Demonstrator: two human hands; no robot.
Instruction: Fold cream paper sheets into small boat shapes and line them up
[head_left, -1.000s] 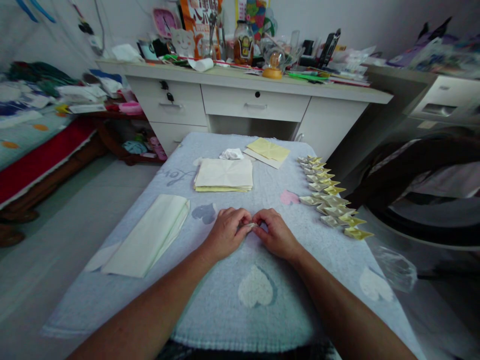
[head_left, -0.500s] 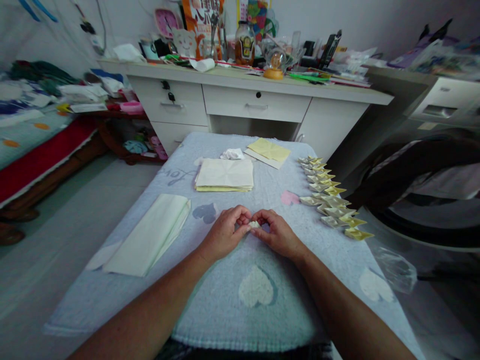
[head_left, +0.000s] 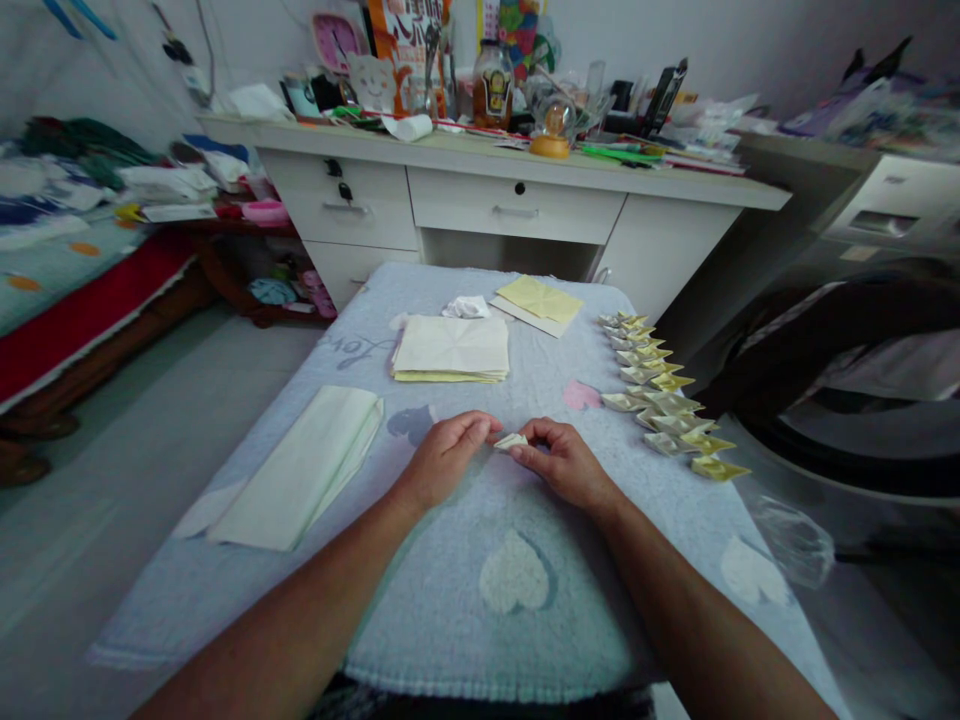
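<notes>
Observe a small folded paper piece [head_left: 510,441] at the centre of the frame, pinched by its right end between thumb and fingers of the right hand [head_left: 564,460]. Judge the fingertip pinch suited to so small an item, leaving the pointed left end exposed. Note the left hand [head_left: 450,455] just beside that end, thumb lying along the fingers; cannot confirm contact with the piece, nor a grip on anything. Find both hands near each other yet separate, over the blue cloth [head_left: 420,600], with left forearm [head_left: 315,610] and right forearm [head_left: 671,590] slanting inward from the lower corners, apparently for steady close handling. Record boat-like paper folds [head_left: 672,403] in a long row at right of centre, presumably ranged there to stay clear of the arms. Record a squared stack of sheets [head_left: 454,345] above centre, crumpled white paper [head_left: 466,307] just behind it, and a yellow sheet [head_left: 538,296] overlapping a white sheet [head_left: 559,326] to the upper right; judge the stacking tidy and reachable. Log a long folded paper [head_left: 307,470] lying slantwise at left.
</notes>
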